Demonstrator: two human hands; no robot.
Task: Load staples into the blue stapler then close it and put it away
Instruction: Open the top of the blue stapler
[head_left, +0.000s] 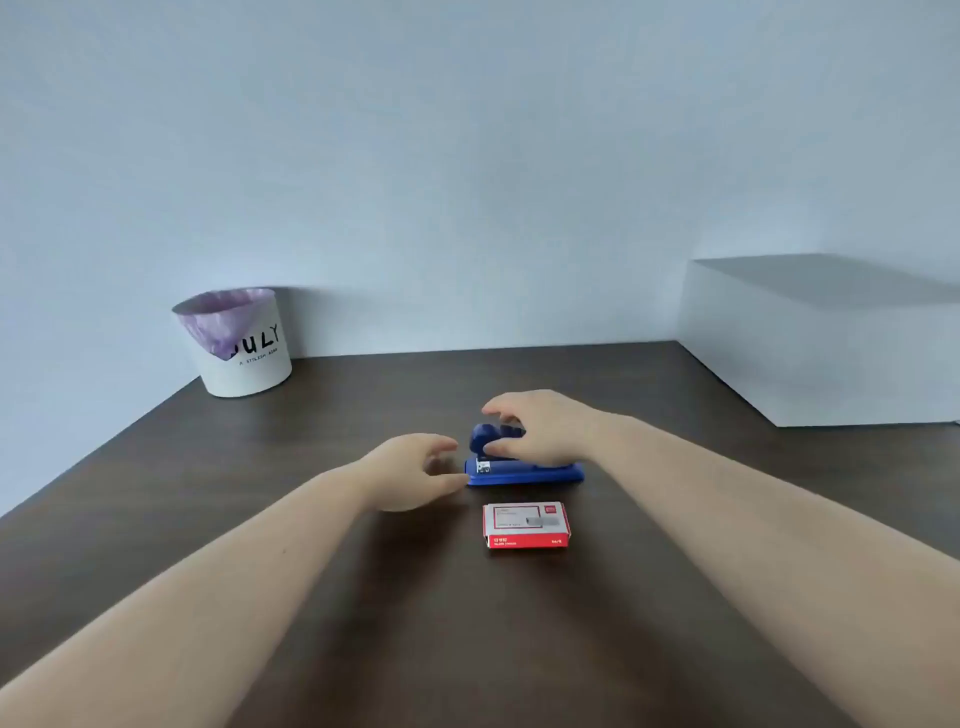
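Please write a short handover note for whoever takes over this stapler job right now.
Left hand: open, empty, beside the stapler's front end.
Right hand: fingers curled over the stapler's top; whether the grip has closed cannot be told.
Stapler sits on the table; staple box lies shut just in front of it.
Done: nothing visible.
Left: open the stapler, load staples, close it, put it away.

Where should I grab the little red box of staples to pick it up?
Judging by its pose, grab the small red and white cardboard staple box from above, pinching its two long sides, the near and far ones. It lies flat on the dark wooden table, so you can't get under it. There's bare table in front, and a gap behind it before the blue plastic stapler.
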